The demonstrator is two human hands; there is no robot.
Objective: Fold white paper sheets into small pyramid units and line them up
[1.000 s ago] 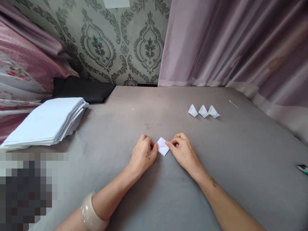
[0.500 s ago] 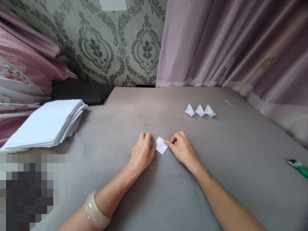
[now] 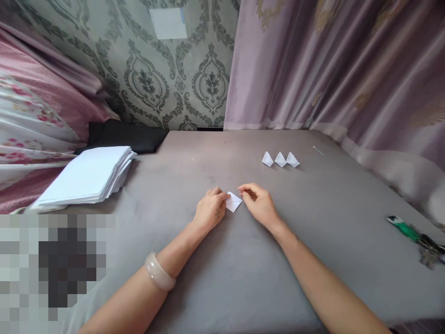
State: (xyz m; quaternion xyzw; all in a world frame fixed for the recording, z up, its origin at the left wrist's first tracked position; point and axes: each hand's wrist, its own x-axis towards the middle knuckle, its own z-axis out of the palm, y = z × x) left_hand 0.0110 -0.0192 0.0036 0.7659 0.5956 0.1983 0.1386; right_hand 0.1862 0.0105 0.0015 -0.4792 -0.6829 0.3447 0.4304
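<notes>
Folded paper [image 3: 234, 202] in left hand [image 3: 212, 208]'s pinch (right hand [image 3: 259, 204] loosely curled, just beside).

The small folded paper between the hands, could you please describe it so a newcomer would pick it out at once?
On the grey surface, find the left hand and right hand. Between them is the small folded paper, its left corner at the left hand. It looks like a flat diamond, unlike the three peaked paper shapes farther back.

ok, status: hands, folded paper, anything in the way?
Left hand on folded paper's left side. Right hand by its right side, contact unclear. Three folded paper pieces farther back, not in the way.
</notes>
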